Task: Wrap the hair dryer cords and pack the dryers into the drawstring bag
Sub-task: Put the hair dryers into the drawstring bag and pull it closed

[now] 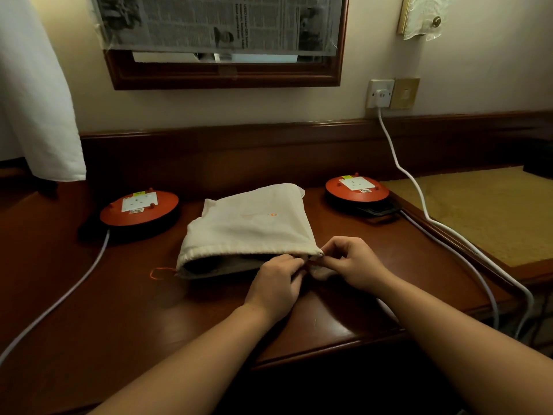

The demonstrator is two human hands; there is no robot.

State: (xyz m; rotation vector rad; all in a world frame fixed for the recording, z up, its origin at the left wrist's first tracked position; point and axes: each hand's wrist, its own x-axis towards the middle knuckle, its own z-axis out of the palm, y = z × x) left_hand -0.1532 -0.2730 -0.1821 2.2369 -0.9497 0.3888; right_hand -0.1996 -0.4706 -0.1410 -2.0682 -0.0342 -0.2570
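A: Step in hand?

B: Closing of the drawstring bag, by the look of it. Lying flat at the centre of the desk, mouth toward the near edge and gaping open along most of its width. Something dark visible inside the mouth; probably a dryer, though too shadowed to confirm. No dryer or loose dryer cord visible outside the bag.

A: Hand status?

B: Left hand at the right corner of the mouth, fingers curled and pinching at the hem or the orange drawstring there. Right hand just beside it, fingertips likewise pinching at the same corner. Exactly which one holds cord and which holds cloth: cannot tell, too small and partly hidden.

A: Other end of the cord?

B: Small orange loop lying on the desk at the left corner of the mouth, untouched.

A: Requirements for the next move?

B: Judged only: firm pinch on the cord at the right corner, cloth held back with the other hand, then a steady pull outward to gather the hem. Likely the same at the left loop afterward.

A: Obstructions?

B: Two orange cable reels behind the bag, well apart from it; white cables off to both sides, away from the hands.
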